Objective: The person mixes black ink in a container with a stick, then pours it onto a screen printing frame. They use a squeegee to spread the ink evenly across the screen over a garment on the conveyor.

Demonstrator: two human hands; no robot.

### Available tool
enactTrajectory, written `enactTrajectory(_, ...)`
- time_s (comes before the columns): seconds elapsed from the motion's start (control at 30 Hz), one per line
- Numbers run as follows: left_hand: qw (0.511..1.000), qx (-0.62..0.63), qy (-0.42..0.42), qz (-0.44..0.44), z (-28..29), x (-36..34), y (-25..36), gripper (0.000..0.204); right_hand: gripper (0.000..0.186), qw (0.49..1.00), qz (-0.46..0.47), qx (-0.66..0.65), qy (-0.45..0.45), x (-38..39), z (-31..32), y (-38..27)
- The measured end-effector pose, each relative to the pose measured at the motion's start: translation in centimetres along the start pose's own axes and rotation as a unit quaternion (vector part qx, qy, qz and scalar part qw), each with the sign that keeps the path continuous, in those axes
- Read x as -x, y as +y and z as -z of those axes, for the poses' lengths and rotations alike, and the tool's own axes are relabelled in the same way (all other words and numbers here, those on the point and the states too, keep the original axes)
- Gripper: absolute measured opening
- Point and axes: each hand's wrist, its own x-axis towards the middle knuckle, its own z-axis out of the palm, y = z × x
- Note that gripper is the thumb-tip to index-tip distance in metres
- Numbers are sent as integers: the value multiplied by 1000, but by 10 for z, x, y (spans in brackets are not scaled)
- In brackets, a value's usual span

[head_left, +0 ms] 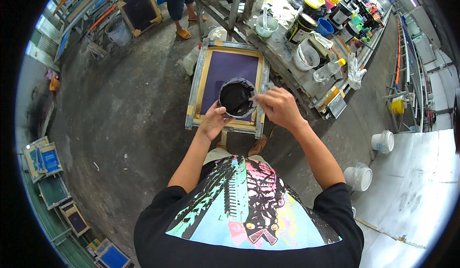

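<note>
My left hand [214,120] grips a round tub of black ink [235,98] from its lower left side, the thumb near the rim. At the tub's right rim, my right hand [279,106] is closed on a thin stirring stick [253,99], whose lower end reaches toward the ink; most of it is hidden by the fingers. Dark ink smears the inner wall of the tub. Below the tub, a screen printing frame [195,88] with a purple mesh and tan tape borders leans near the table, partly covered by the tub.
To the right, a long table [292,71] carries ink tubs, a clear plastic bottle [327,70] and a white bowl [306,57]. Another person [175,7] stands beyond the frame. A grey bucket [118,31] stands at far left; white tubs [358,177] sit at right.
</note>
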Motion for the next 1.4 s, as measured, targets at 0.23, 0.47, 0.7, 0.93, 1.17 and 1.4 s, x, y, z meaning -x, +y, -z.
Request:
enactTrajectory(0.23,998,49,-23,34,5,-1,-6,56,22,983,74,-154,67,-7,-38,-18)
enactTrajectory(0.47,1000,8,-11,17,-1,3,0,51,23,996,-18,-4,82,-7,-25,5)
enactTrajectory(0.7,998,60,-19,8,16,-4,-5,47,25,990,36,-133,-22,-13,-17,-8)
enactTrajectory(0.93,999,30,-15,21,-4,2,6,51,20,988,8,-122,97,-19,-39,-9)
enactTrajectory(1.17,1000,14,-9,-1,11,1,10,36,20,996,0,-52,73,-22,-20,7)
enactTrajectory(1.4,999,43,3,4,21,0,16,48,19,987,20,-157,39,-22,-33,-10)
